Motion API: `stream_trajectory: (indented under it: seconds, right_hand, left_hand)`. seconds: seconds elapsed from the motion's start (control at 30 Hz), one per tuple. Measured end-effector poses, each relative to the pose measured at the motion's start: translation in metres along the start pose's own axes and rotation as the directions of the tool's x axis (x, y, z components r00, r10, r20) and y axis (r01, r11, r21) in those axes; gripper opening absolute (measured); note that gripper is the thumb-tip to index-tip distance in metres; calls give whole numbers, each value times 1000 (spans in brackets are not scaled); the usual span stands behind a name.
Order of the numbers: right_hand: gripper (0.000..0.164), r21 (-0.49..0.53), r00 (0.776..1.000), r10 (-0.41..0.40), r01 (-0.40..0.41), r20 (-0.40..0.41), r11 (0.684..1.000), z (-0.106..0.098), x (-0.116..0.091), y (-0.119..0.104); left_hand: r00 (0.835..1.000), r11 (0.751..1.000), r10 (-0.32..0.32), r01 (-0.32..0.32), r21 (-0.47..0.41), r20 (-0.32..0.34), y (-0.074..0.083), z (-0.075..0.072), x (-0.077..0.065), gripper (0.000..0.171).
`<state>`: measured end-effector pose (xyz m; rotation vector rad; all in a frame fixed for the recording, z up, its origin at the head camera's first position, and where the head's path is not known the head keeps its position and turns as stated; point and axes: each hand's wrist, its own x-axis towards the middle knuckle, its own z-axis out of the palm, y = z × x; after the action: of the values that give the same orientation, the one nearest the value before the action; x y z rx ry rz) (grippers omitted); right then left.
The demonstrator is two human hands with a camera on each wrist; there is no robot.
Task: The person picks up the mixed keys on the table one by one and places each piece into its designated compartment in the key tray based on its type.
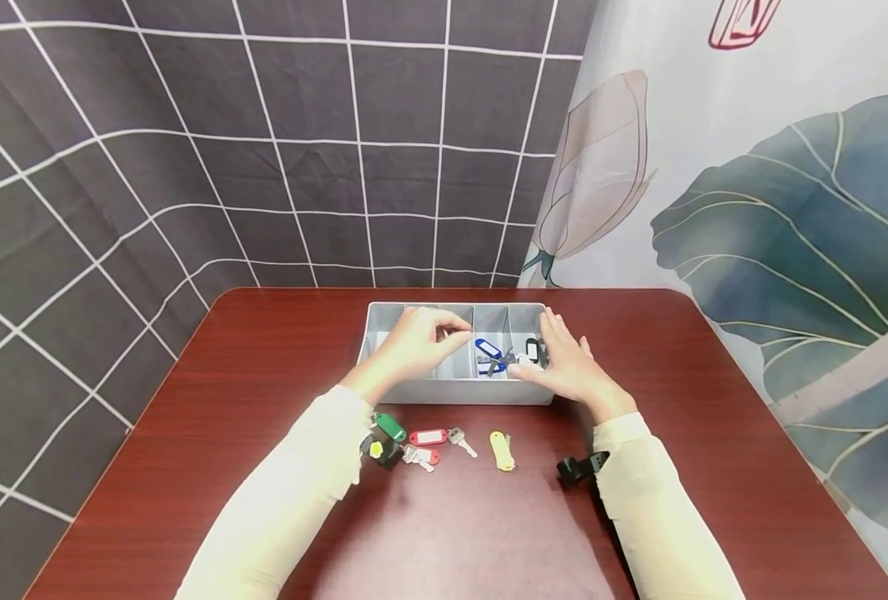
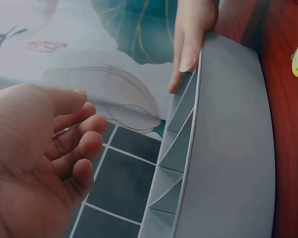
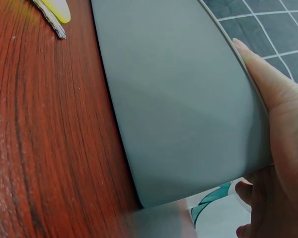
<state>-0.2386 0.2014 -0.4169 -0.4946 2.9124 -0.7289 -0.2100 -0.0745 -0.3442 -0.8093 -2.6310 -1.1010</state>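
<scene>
A light grey divided organizer box (image 1: 466,392) stands on the table. My left hand (image 1: 423,340) hovers above its middle compartments, fingers loosely curled and thumb close to the index finger. In the left wrist view nothing shows between the fingers of this left hand (image 2: 49,144). My right hand (image 1: 569,362) rests on the box's right front corner, its thumb along the front rim and its fingers stretched along the right end. Blue key tags (image 1: 488,348) with keys lie in one compartment, and a black key tag (image 1: 533,350) lies in the far right one.
In front of the box lie a green key tag (image 1: 390,427), two red key tags, one of them a red tag (image 1: 428,437) beside a key (image 1: 462,442), and a yellow key tag (image 1: 501,451). Behind the reddish-brown table (image 1: 263,333) hangs a dark checked curtain (image 1: 301,183).
</scene>
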Motion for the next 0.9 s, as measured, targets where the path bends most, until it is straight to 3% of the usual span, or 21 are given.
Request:
stream_trajectory:
  seconds: [0.23, 0.5, 0.7, 0.9]
  right_hand:
    - [120, 5, 1000, 2, -2, -2, 1000, -1, 0, 2]
    - [119, 12, 1000, 0, 0, -1, 1000, -1, 0, 3]
    - [119, 22, 1000, -4, 4, 6, 1000, 1, -1, 2]
    - [117, 22, 1000, -12, 12, -1, 1000, -1, -2, 0]
  left_hand:
    - [997, 997, -59, 56, -60, -57, -5, -4, -34, 16]
    - [988, 988, -122, 112, -109, -91, -22, 1, -69, 17]
    - [979, 975, -173, 155, -157, -106, -30, 4, -86, 17]
    - [990, 979, -130, 121, -162, -49, -33, 8, -94, 18]
